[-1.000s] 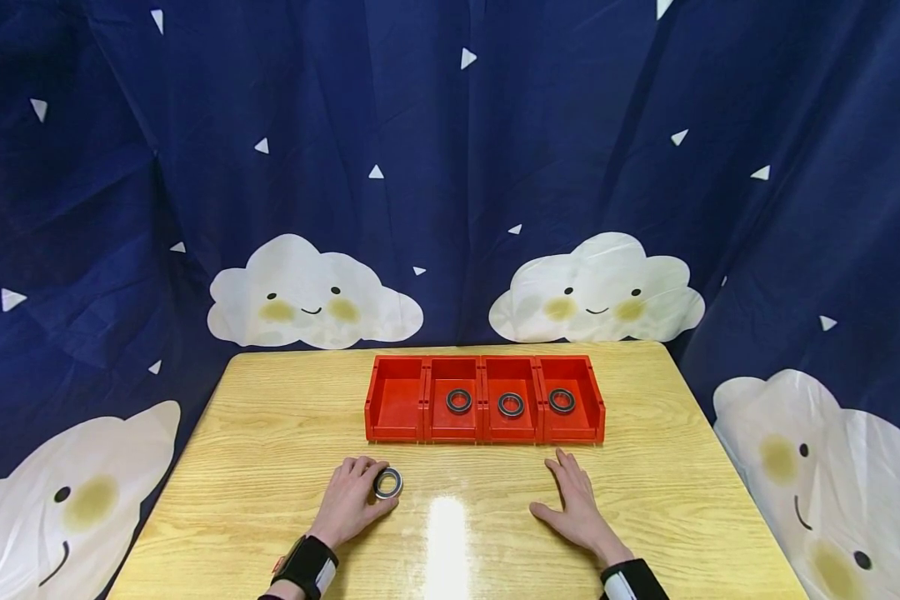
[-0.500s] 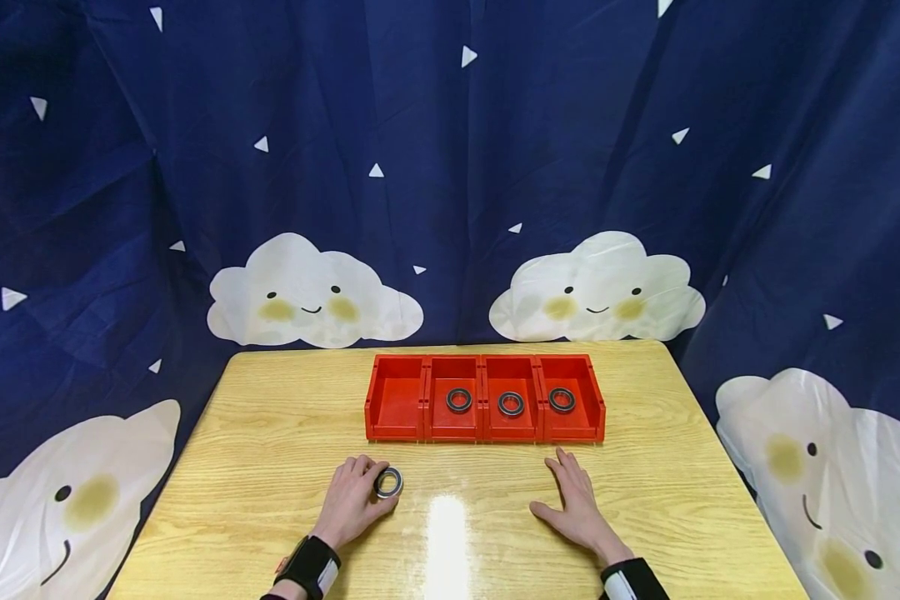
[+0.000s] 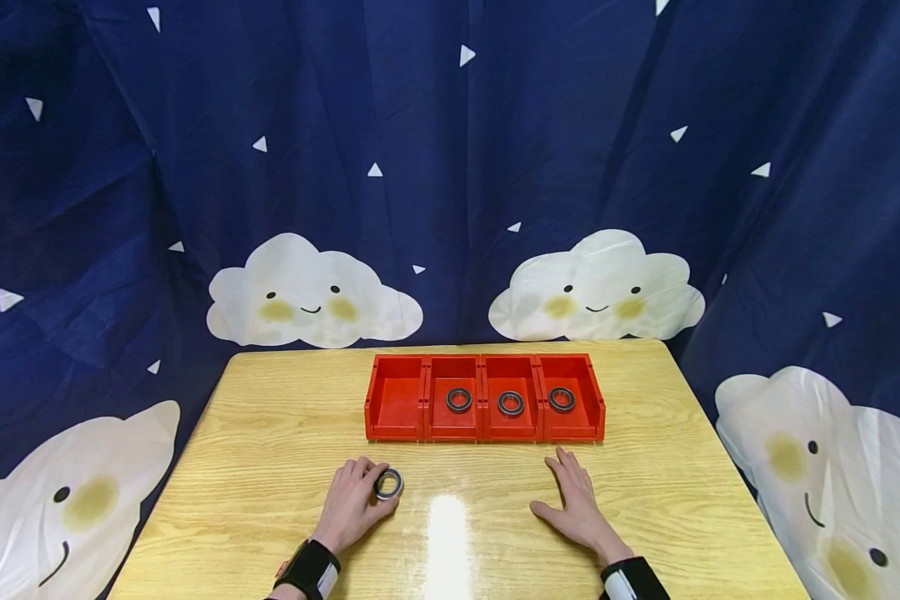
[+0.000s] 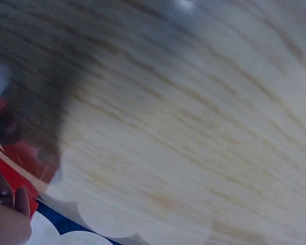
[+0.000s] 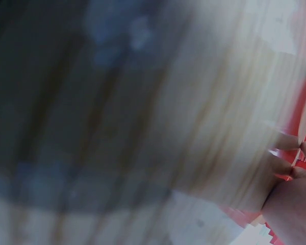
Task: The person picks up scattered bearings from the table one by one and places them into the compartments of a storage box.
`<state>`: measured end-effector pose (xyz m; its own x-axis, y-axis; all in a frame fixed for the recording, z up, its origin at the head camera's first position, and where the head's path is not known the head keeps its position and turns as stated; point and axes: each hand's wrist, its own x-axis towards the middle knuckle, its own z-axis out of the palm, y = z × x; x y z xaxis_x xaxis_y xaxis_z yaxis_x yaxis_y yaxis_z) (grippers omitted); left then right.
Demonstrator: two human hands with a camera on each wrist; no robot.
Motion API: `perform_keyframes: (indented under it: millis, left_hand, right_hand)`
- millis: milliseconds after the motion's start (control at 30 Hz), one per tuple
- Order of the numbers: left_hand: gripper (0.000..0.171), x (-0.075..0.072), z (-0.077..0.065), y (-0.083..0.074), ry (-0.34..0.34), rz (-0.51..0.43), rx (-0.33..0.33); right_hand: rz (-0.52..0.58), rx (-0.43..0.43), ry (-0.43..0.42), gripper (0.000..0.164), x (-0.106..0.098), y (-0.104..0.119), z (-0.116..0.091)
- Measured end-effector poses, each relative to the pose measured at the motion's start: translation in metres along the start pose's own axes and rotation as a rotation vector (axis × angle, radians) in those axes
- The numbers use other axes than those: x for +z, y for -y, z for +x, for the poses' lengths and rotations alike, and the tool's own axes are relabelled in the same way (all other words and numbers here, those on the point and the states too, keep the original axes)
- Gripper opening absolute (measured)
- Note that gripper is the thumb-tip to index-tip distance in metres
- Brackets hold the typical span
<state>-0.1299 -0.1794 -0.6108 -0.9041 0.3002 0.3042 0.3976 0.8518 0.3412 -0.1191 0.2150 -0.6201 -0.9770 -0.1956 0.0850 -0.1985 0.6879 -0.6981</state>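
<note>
In the head view my left hand pinches a ring-shaped bearing between thumb and fingers, low over the wooden table in front of the red bins. The bearing has a dark face and a shiny metal rim. My right hand rests on the table with fingers spread, holding nothing, just in front of the rightmost bin. In the left wrist view only part of the left hand shows at the lower left corner. Part of the right hand appears at the right edge of its wrist view.
A row of joined red bins stands toward the back of the wooden table. Three similar bearings lie in it, one each in the second bin, third bin and rightmost bin. A dark blue curtain hangs behind.
</note>
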Motion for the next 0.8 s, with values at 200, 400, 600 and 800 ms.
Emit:
perform_keyframes:
  millis: [200,400,600,800]
  left_hand:
    - [0.055,-0.001,0.001,0.001,-0.004,-0.007,-0.017]
    - [0.054,-0.004,0.004,-0.001,-0.044,-0.029,-0.009]
    - [0.054,-0.010,0.008,-0.003,-0.096,-0.022,-0.002]
    - [0.055,-0.018,0.017,-0.005,-0.106,-0.003,-0.028]
  right_hand:
    - [0.001,0.000,0.002,0.080,-0.001,0.000,0.000]
    - [0.003,-0.004,0.001,0.080,-0.001,0.001,0.000]
    - [0.002,-0.001,0.003,0.080,-0.001,0.002,0.000]
    - [0.005,0.000,-0.001,0.080,-0.001,0.002,-0.001]
